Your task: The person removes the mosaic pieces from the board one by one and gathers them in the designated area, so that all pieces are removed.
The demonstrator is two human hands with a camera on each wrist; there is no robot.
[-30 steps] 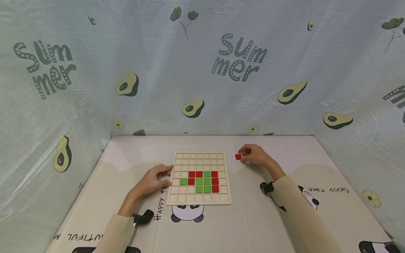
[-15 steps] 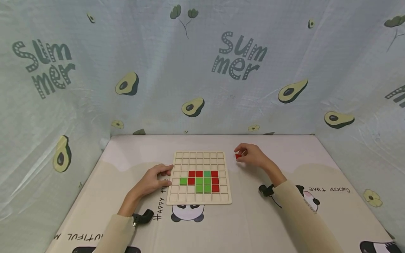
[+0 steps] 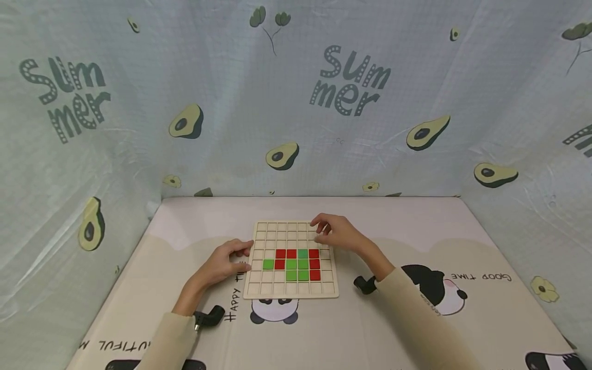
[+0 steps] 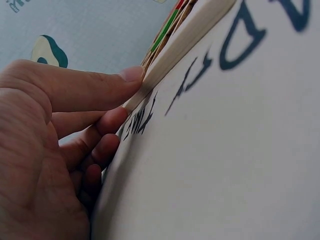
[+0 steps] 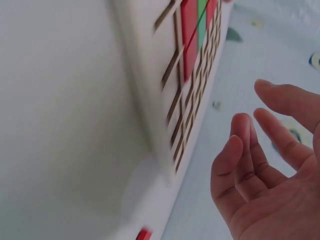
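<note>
A pale wooden grid board (image 3: 266, 290) lies flat, with several red tiles (image 3: 315, 275) and green tiles (image 3: 291, 275) in its middle cells. My left hand (image 3: 221, 265) rests at the board's left side; the left wrist view shows the straight thumb (image 4: 95, 90) touching its edge and the other fingers bent beside it. Over the board's upper right corner hovers my right hand (image 3: 339, 234), thumb and fingers apart. Nothing shows between those fingers in the right wrist view. A loose red tile (image 5: 143, 234) lies beside the board there; in the head view it is hidden, apparently behind the right hand.
The table (image 3: 296, 339) has a printed cover with pandas and lettering. A pale curtain (image 3: 222, 154) with avocado prints stands close behind the table's far edge and along both sides. Black wrist cameras (image 3: 210, 316) stick out from the forearms.
My right hand has moved left, from the loose red tile at the board's right to above the upper right corner. The left hand and the tiles on the board have stayed put.
</note>
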